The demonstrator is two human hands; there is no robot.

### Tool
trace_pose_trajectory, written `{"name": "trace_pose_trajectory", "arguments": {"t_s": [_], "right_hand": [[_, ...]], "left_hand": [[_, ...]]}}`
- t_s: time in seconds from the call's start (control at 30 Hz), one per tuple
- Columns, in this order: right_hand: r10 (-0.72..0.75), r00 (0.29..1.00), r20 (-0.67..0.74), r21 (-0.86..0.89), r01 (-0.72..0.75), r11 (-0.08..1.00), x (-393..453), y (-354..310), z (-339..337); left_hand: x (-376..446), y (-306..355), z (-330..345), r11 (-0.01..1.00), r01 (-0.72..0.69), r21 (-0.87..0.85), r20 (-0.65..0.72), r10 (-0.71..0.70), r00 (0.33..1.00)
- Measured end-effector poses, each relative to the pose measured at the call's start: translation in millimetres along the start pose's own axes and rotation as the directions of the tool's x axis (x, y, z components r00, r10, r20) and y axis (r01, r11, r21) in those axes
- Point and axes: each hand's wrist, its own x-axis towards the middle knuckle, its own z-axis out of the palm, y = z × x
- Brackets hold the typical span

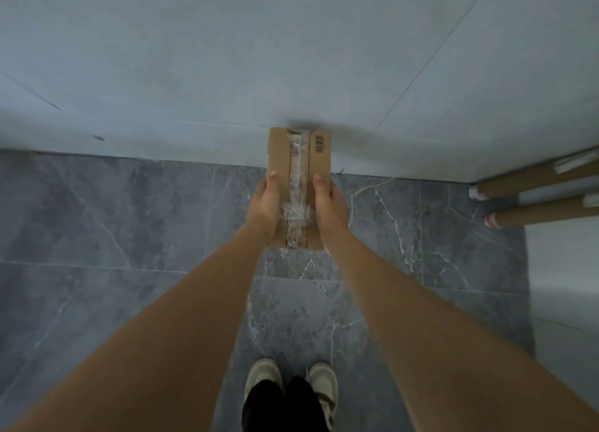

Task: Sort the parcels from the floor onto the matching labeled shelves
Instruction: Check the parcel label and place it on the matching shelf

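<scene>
A: What takes up most of the view?

B: A pale grey wall (291, 52), crossed by thin seam lines, fills everything beyond the parcel. Below it lies a dark grey marble-patterned floor (113, 224) with white veins, meeting the wall at a line just behind the parcel's far half.

A: Anything else in the room?

B: Two brown cardboard tubes (538, 191) with white-and-red end caps lie well to the right of the parcel, against the wall base. Nearer the person than the parcel, a pair of light shoes (291, 386) stands on the floor, dark trouser legs above them.

A: And the parcel itself?

B: The cardboard parcel (298, 159) is a flat brown box held up in the air at arm's length, long side pointing away from the person. Clear tape runs down its middle between two dotted tear lines.

A: The hands?

B: The left hand (264, 204) clamps the parcel's left edge, thumb on top; the right hand (329, 204) clamps its right edge the same way.

A: Any writing?

B: A barcode (319, 143) sits at the parcel's far right corner. Its digits are too blurred to read.
</scene>
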Motion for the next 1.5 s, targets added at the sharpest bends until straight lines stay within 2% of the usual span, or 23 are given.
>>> {"name": "trace_pose_trajectory", "arguments": {"t_s": [0.23,0.37,0.5,0.73,1.0,1.1,1.37,1.5], "right_hand": [[-0.072,0.997,-0.023,0.096,0.073,0.993,-120,-108,-33],[-0.099,0.994,-0.055,0.138,0.106,0.985,-177,-160,-55],[-0.135,0.991,-0.015,0.09,0.136,0.987,-233,-204,-80],[-0.209,0.978,-0.013,-0.054,0.208,0.977,-320,-267,-120],[-0.319,0.944,-0.086,-0.055,0.315,0.947,-411,-342,-145],[-0.326,0.942,-0.08,-0.067,0.321,0.945,-454,-360,-152],[-0.417,0.901,-0.123,-0.118,0.404,0.907,-555,-434,-189],[-0.498,0.859,-0.12,-0.104,0.488,0.866,-605,-477,-203]], "left_hand": [[-123,109,-32,0.999,-0.043,0.017,0.013,0.043,0.999],[-198,161,-44,0.992,-0.121,0.018,0.008,0.121,0.993],[-260,189,-55,0.989,-0.144,-0.042,-0.029,0.143,0.989],[-357,233,-70,0.98,-0.181,-0.086,0.002,0.182,0.983],[-445,300,-102,0.936,-0.35,0.036,-0.004,0.35,0.937],[-479,312,-117,0.934,-0.352,0.053,0.003,0.352,0.936],[-586,370,-141,0.912,-0.407,-0.038,0.099,0.409,0.907],[-637,408,-158,0.867,-0.494,-0.068,0.072,0.498,0.864]]}}
